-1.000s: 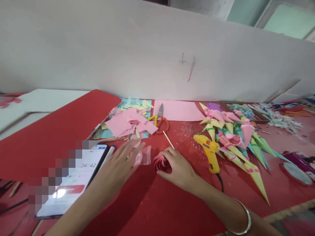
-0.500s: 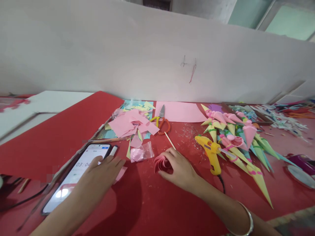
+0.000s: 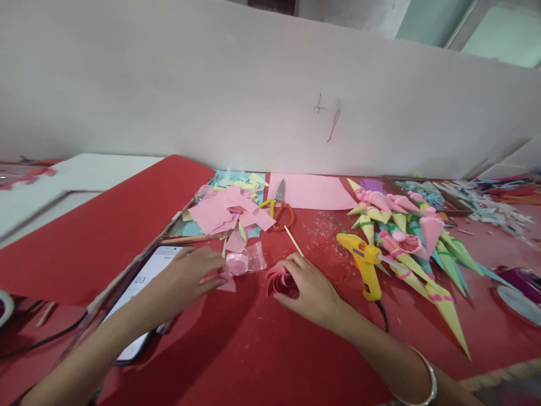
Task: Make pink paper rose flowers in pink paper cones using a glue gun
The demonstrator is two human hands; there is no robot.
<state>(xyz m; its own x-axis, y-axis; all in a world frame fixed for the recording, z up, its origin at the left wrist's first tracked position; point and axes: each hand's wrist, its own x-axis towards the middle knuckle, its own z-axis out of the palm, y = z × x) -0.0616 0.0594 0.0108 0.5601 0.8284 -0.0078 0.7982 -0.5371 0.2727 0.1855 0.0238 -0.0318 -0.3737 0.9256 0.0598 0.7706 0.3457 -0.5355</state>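
My right hand (image 3: 308, 290) is curled round a coiled strip of pink paper (image 3: 279, 279) on the red table. My left hand (image 3: 192, 276) is over the edge of the phone (image 3: 143, 287), fingers apart, beside a small pink paper piece (image 3: 227, 283). Just beyond it sits a clear bag with something pink (image 3: 245, 259). A thin pale stick (image 3: 293, 241) points away from my right hand. Scissors (image 3: 279, 206) with yellow and orange handles lie beside a heap of pink paper squares (image 3: 228, 210).
To the right stand a yellow glue gun (image 3: 363, 265) with its cord and a pile of pastel paper cones (image 3: 422, 248). A pink sheet (image 3: 313, 190) lies by the white wall. A large red sheet (image 3: 101, 231) slants across the left.
My left hand has moved right, from over the phone's upper part toward the clear bag. The phone's lower end has shifted right. My right hand stays round the pink coil.
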